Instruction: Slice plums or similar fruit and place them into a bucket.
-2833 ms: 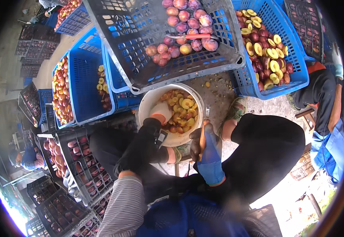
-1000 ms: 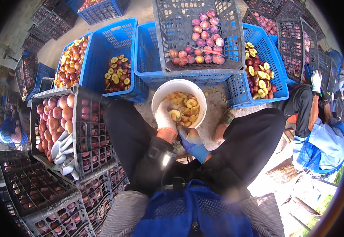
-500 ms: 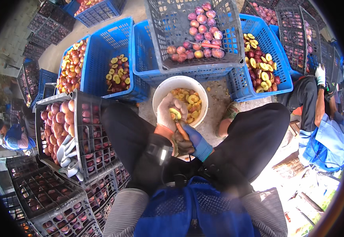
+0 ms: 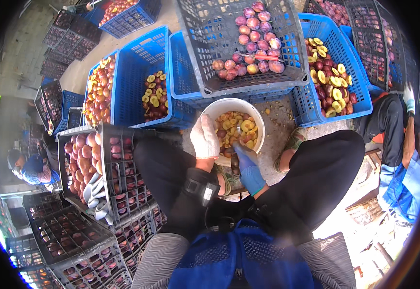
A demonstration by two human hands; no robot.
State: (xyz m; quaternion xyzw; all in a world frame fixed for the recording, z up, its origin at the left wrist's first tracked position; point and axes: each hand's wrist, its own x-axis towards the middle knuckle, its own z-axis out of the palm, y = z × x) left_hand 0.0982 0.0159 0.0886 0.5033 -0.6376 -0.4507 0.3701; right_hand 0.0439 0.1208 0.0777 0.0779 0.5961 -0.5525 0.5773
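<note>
My left hand [image 4: 204, 138], in a white knit glove, is closed at the left rim of a white bucket [image 4: 261, 118]. Its fingertips curl out of sight, so whatever they hold is hidden. My right hand [image 4: 249, 168], in a blue and dark glove, is closed around a small hand tool [image 4: 239, 129]; its metal tip shows over the bucket, while the glove covers its handle. Yellow cut plum pieces [image 4: 234, 126] lie inside the bucket, between my knees.
A black crate [image 4: 207, 90] of whole plums rests atop a blue crate ahead. Blue crates [image 4: 137, 45] [image 4: 359, 96] with halved plums flank it. A plum crate [image 4: 105, 164] with grey gloves [image 4: 94, 192] stands left. Another person [image 4: 403, 168] sits at right.
My left hand has moved left, away from my right, and the cut plum it held no longer shows. My right hand has shifted right and up, its tool tip now over the bucket.
</note>
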